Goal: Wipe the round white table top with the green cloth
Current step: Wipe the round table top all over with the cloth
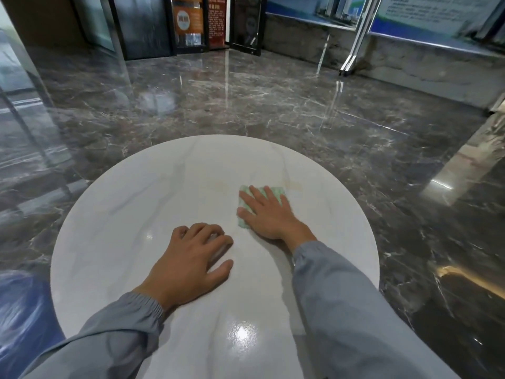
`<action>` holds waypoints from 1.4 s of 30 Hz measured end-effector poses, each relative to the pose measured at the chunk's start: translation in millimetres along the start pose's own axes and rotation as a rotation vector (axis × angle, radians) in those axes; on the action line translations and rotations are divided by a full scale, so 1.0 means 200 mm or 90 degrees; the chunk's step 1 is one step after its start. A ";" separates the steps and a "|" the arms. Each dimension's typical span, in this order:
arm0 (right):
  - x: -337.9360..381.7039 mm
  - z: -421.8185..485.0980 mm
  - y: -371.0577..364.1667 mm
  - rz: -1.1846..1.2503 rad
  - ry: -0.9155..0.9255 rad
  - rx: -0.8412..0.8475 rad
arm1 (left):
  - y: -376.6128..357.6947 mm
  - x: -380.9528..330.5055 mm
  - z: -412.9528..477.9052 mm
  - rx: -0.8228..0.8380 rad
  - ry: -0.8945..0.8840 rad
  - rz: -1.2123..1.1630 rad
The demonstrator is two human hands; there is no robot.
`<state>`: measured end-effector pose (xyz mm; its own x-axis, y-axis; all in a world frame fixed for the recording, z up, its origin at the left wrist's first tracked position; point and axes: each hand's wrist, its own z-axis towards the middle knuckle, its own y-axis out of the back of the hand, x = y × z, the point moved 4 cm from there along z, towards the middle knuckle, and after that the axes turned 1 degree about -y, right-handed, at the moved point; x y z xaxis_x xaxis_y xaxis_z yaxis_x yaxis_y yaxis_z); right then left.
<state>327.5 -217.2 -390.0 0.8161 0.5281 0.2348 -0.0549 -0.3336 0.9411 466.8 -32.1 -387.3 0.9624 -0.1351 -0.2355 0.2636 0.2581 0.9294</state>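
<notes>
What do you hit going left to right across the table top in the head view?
Bare left part of the table top → left hand, resting on it → right hand, pressing flat on the green cloth → bare right part. The cloth lies under the right hand, so it is not ordered separately.

Nothing legible here. Lettering runs down the orange poster (188,17) and the red poster (216,19) behind the glass, far too blurred to read. Fine print lines the wall board (426,12) on the right, too small to make out.
</notes>
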 end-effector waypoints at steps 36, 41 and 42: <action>-0.65 0.38 0.29 0.021 -0.235 -0.042 | 0.01 -0.02 0.01 -0.029 0.020 -0.028; 0.03 0.50 0.17 -0.021 0.009 -0.007 | 0.02 -0.02 0.01 -0.027 0.020 -0.025; 0.16 0.48 0.12 -0.022 0.062 0.006 | 0.02 -0.02 0.01 -0.028 0.019 -0.022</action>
<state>408.1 -283.1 -383.1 0.7578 0.6124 0.2251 -0.0217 -0.3212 0.9468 463.7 -32.8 -381.3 0.9539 -0.1170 -0.2766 0.2993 0.2957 0.9072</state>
